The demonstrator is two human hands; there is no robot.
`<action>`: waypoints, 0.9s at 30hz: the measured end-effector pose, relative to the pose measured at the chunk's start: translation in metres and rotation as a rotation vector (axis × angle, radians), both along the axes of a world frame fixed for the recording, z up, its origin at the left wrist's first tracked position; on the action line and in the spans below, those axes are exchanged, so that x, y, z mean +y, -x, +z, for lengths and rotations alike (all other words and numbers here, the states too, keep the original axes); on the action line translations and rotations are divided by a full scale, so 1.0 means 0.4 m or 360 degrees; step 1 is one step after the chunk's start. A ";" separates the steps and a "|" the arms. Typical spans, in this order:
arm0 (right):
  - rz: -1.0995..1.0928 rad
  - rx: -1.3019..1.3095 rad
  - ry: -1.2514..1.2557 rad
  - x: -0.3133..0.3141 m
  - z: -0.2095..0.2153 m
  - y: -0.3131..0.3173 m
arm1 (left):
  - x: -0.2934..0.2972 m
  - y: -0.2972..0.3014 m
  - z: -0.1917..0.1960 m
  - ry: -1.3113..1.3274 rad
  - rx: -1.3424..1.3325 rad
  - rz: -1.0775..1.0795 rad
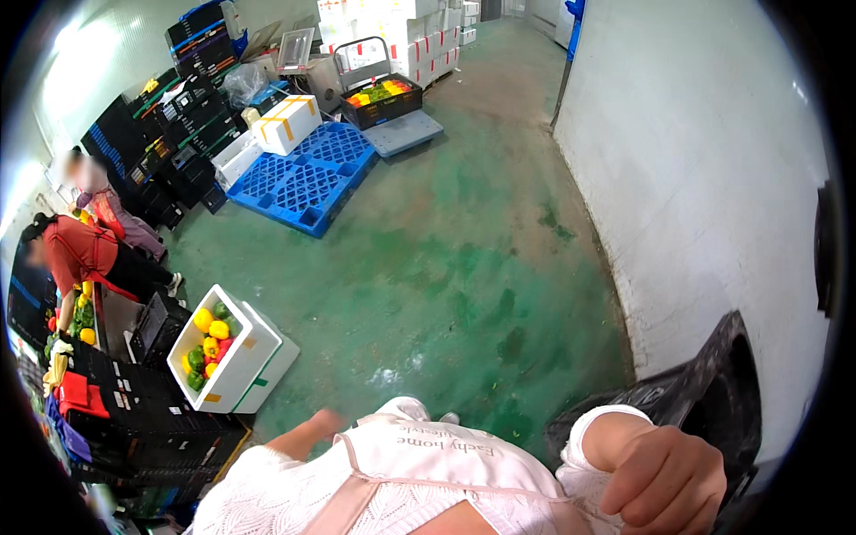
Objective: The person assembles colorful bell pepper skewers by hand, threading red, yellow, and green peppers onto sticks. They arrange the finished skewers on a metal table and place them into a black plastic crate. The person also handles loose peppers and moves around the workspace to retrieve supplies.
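My left hand (327,421) hangs low in front of my body beside my pale apron (446,446). It is smeared and its fingers do not show clearly. Raised close at the lower right, my right hand (669,481) is curled into a fist, and nothing sticks out of it. To the left of my left arm, a white foam box (259,361) full of yellow, red and green bell peppers (210,343) sits tilted by stacked black crates (134,419). Behind my right hand is a black plastic container (722,383), partly hidden by my sleeve.
Two people in red tops (80,250) stand at a table of peppers on the left. A blue pallet (312,174) bears a taped white box (287,125). Beyond it, a platform cart (406,134) carries a crate of peppers (382,98). A white wall (704,178) runs along the right.
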State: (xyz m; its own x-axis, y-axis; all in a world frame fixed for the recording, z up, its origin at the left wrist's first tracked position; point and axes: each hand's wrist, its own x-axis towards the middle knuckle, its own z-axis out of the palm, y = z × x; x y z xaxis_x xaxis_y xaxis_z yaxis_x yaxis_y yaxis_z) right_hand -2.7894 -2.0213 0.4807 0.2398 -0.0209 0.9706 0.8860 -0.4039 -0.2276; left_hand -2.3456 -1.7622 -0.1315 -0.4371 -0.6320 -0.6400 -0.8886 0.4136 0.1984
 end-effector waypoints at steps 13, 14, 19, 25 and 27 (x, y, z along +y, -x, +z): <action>0.0101 0.0253 0.0007 -0.874 -0.025 -0.051 | -0.871 0.028 -0.036 -0.0714 -0.0053 0.1057; 0.0089 0.0306 -0.0005 -0.934 -0.016 -0.060 | -1.026 0.026 -0.053 -0.0478 -0.0162 0.0644; -0.0008 0.0396 0.0072 -1.234 -0.009 -0.021 | -1.886 0.098 0.198 0.0046 0.0509 0.1604; -0.0191 0.0376 0.0059 -1.619 -0.084 0.049 | -2.479 0.296 0.373 0.0150 0.1247 0.1805; -0.0211 0.0311 0.0069 -1.767 -0.104 0.070 | -2.546 0.318 0.286 0.0117 0.1121 0.1657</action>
State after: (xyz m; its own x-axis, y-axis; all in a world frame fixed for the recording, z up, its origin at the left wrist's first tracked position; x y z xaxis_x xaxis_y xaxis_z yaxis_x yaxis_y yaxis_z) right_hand -2.8175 -2.7282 0.4392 0.4210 -0.0241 0.9067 0.7654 -0.5269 -0.3694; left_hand -2.4729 -2.7806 -0.0171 0.0573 -0.9057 -0.4201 -0.5104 -0.3882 0.7673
